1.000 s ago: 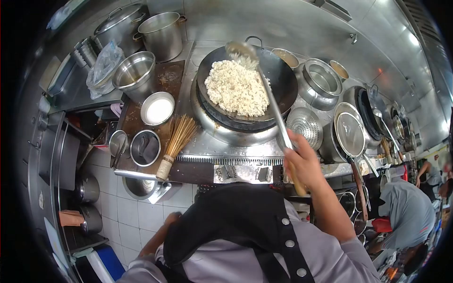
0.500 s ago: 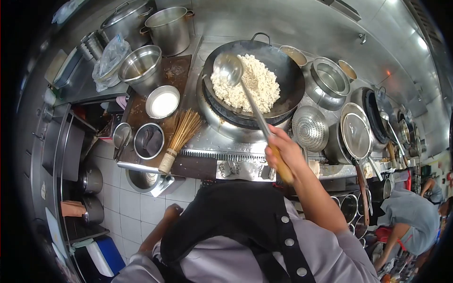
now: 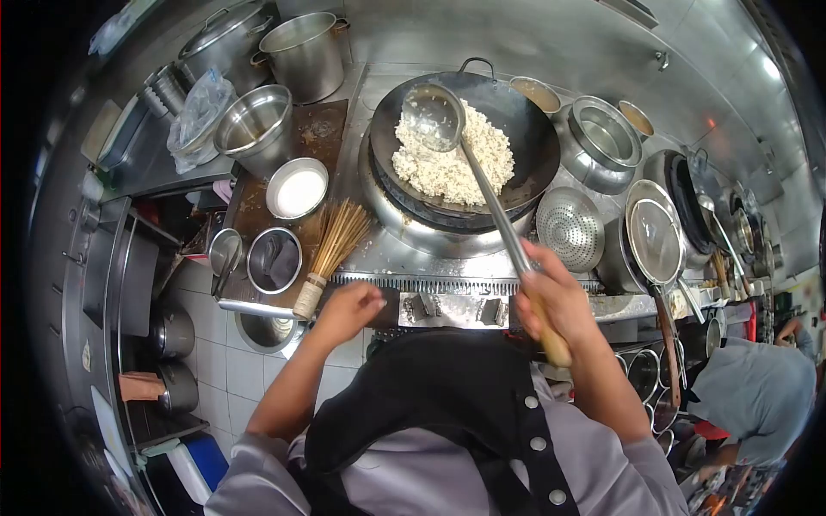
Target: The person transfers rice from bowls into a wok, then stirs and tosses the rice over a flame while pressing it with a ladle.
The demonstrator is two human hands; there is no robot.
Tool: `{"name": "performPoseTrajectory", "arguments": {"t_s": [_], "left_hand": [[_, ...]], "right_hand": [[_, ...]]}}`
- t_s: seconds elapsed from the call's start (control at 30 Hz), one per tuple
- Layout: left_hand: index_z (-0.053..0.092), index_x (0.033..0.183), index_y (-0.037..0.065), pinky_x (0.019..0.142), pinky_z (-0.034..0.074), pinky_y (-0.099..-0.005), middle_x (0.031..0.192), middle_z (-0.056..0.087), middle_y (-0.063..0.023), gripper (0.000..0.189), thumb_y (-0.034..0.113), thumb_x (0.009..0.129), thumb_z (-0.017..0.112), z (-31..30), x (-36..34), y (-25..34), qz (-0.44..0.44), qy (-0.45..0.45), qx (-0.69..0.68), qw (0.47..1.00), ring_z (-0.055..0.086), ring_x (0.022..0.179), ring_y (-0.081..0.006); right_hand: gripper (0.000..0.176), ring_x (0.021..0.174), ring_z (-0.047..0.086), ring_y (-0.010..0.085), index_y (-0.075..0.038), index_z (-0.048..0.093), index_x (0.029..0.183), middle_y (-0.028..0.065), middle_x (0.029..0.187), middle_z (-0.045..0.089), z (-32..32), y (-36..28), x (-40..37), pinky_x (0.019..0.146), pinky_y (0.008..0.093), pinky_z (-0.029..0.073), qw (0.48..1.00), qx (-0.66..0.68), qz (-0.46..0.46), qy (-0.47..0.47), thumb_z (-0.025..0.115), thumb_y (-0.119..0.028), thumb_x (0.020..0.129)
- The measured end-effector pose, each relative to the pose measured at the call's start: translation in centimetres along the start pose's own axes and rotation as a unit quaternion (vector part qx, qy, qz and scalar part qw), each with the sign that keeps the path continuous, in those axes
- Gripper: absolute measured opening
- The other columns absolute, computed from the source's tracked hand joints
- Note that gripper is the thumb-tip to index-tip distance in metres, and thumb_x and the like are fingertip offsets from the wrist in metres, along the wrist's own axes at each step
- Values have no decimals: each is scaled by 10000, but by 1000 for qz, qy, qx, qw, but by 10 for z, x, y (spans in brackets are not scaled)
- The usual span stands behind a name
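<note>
My right hand (image 3: 557,297) is wrapped round the wooden handle of a long ladle (image 3: 495,202). The ladle's round bowl hangs over the left part of a large wok (image 3: 535,138), above a heap of white rice (image 3: 469,172). Closer to my body, my left hand (image 3: 348,311) is loosely closed in front of the stove edge, with nothing visible in it. Just left of it lies a bamboo wok brush (image 3: 335,245), its bound grip pointing at me.
A bowl of white contents (image 3: 298,188) and a steel container (image 3: 274,260) stand left of the brush. Right of the wok are a perforated skimmer (image 3: 570,228), a mesh strainer (image 3: 655,241) and a steel bowl (image 3: 607,133). Another person (image 3: 757,396) bends over at far right.
My left hand has come up from low at my side to the stove's front edge. The ladle has moved right and its handle toward me, its bowl still over the wok.
</note>
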State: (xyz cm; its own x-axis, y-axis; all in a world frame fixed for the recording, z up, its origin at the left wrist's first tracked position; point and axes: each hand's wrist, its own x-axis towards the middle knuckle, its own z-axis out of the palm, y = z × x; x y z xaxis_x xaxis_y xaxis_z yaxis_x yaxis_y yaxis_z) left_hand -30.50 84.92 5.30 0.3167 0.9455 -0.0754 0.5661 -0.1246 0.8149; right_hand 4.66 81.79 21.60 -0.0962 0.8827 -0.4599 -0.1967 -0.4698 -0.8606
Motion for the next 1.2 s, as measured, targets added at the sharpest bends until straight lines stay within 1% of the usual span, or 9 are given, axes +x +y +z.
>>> {"name": "performPoseTrajectory", "arguments": {"t_s": [0.1, 0.23, 0.33, 0.47, 0.7, 0.83, 0.97, 1.03, 1.2], "left_hand": [[684, 993, 16, 755, 511, -328, 923, 659, -102, 155, 144, 917, 727, -4, 45, 36, 63, 50, -17, 997, 642, 841, -202], [687, 973, 31, 873, 505, -413, 896, 645, -108, 128, 137, 911, 721, 11, 109, 92, 310, 236, 77, 918, 634, 933, -320], [704, 932, 39, 905, 485, -447, 880, 648, -104, 159, 197, 923, 717, 33, 149, 97, 354, 238, 94, 899, 624, 967, -338], [659, 719, 67, 774, 486, -494, 776, 645, -133, 400, 362, 985, 618, 45, 188, 89, 299, 65, 237, 922, 644, 848, -360], [627, 626, 78, 603, 500, -509, 668, 631, -134, 448, 372, 964, 616, 42, 140, 145, 298, 20, 257, 919, 633, 633, -362], [626, 640, 77, 587, 502, -487, 660, 624, -131, 424, 367, 949, 632, 68, 160, 125, 323, 74, 226, 916, 636, 642, -354], [643, 640, 77, 594, 509, -498, 663, 630, -138, 407, 366, 926, 638, 101, 96, 82, 318, 95, 281, 900, 633, 640, -354], [657, 614, 92, 560, 510, -502, 650, 629, -109, 392, 374, 886, 674, 70, 55, 83, 323, 10, 288, 902, 635, 601, -318], [619, 578, 92, 554, 486, -498, 636, 608, -97, 418, 380, 869, 703, 34, 141, 110, 345, 129, 250, 895, 616, 589, -342]], "right_hand": [[477, 470, 509, 140, -158, 430, 1511, 44, 728, 575, -32, 22, -25, 409, 286, 424, 987, 139, 31, -70, 519, -155, 1043], [483, 451, 488, 119, -143, 452, 1511, 42, 719, 567, -27, 41, 24, 407, 266, 411, 992, -113, -12, 46, 532, -113, 1036], [496, 459, 490, 109, -144, 442, 1512, 29, 713, 569, -22, 37, -17, 426, 260, 416, 987, -133, -44, 74, 552, -96, 1031], [528, 486, 491, 101, -138, 436, 1525, 14, 696, 553, -50, 50, -34, 454, 276, 423, 972, -210, -24, 105, 587, -114, 1020], [561, 515, 521, 99, -138, 507, 1514, 17, 658, 581, -75, -11, -132, 531, 282, 469, 897, -441, -9, 22, 644, -121, 970], [574, 601, 611, 83, -145, 524, 1506, 36, 714, 644, -64, 6, -100, 564, 287, 484, 916, -385, 64, 87, 657, -110, 949], [589, 768, 672, 432, -141, 518, 1492, 259, 854, 677, -67, 98, -2, 715, 524, 526, 800, -543, -219, 135, 702, -174, 934], [592, 718, 687, 328, -134, 535, 1482, 240, 820, 673, -48, 87, -39, 697, 433, 549, 828, -505, -211, 121, 721, -132, 920], [602, 622, 598, 133, -121, 559, 1466, 154, 738, 663, -59, 93, -120, 663, 299, 517, 950, -282, -67, 114, 748, -71, 897]]}}
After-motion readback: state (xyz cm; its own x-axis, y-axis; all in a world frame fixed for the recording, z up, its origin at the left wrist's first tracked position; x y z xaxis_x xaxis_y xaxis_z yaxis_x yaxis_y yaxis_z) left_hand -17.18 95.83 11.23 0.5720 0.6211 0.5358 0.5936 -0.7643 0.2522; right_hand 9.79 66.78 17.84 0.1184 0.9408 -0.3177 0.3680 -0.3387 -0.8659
